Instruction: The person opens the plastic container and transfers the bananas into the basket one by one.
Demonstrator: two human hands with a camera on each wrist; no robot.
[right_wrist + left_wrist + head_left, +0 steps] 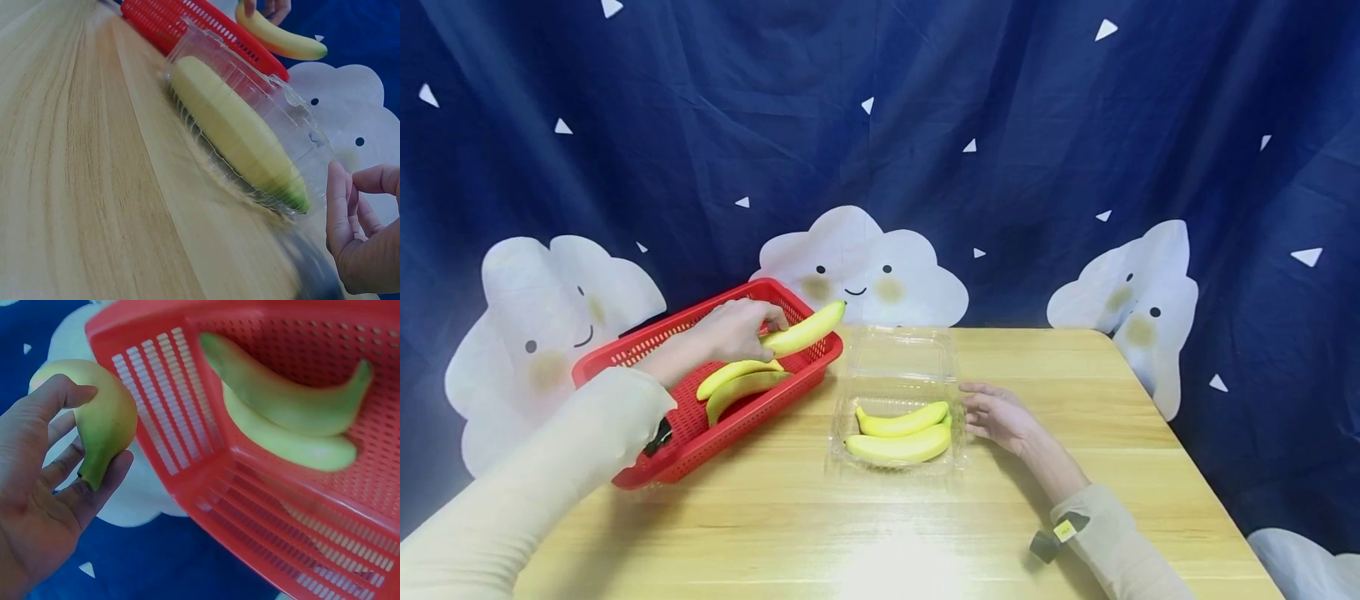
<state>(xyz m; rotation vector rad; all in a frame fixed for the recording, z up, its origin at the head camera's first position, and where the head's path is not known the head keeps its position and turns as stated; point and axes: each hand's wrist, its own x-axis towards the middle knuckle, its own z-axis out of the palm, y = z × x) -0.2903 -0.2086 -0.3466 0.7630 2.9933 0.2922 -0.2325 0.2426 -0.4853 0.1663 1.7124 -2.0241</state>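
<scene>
A yellow banana (808,331) with a greenish tip is gripped by my left hand (741,327), raised over the right end of the red plastic basket (775,417). In the left wrist view, the thumb and fingers curl round this banana (115,406). Two more bananas lie side by side in the basket, one yellow (730,375) and one greener (741,392). A clear plastic clamshell box (898,357) stands with its lid up, holding two bananas, a rear one (904,420) and a front one (895,445). Right at the box's right edge, my right hand (1003,417) has loosely bent fingers.
The light wooden table (1037,367) carries the basket and box, with bare wood to the right and in front. Behind it hangs a dark blue curtain (1037,92) with white clouds. The basket's rim rises close to the box's left side.
</scene>
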